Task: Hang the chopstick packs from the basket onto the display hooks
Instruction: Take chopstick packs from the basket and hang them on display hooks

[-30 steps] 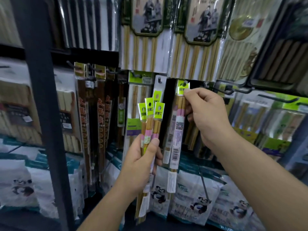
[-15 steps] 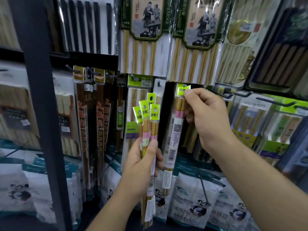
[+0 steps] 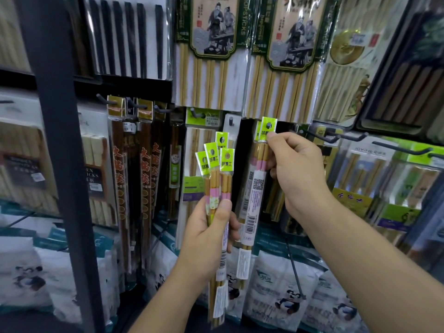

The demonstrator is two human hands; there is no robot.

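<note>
Leftmost, a dark post (image 3: 60, 164) stands before hanging brown packs (image 3: 120, 176). Centre: the left hand (image 3: 206, 236) is closed round a bundle (image 3: 216, 169) of chopstick packs with green headers, held upright in front of the display, thumb pressed across their pink bands. Right of it, the right hand (image 3: 295, 174) pinches the green header (image 3: 268, 127) of one pack (image 3: 254, 195), which hangs straight down against the display; whether a hook passes through its hole cannot be told. Further right, dark hooks (image 3: 332, 138) project. Panda bags (image 3: 283, 292) lie below.
</note>
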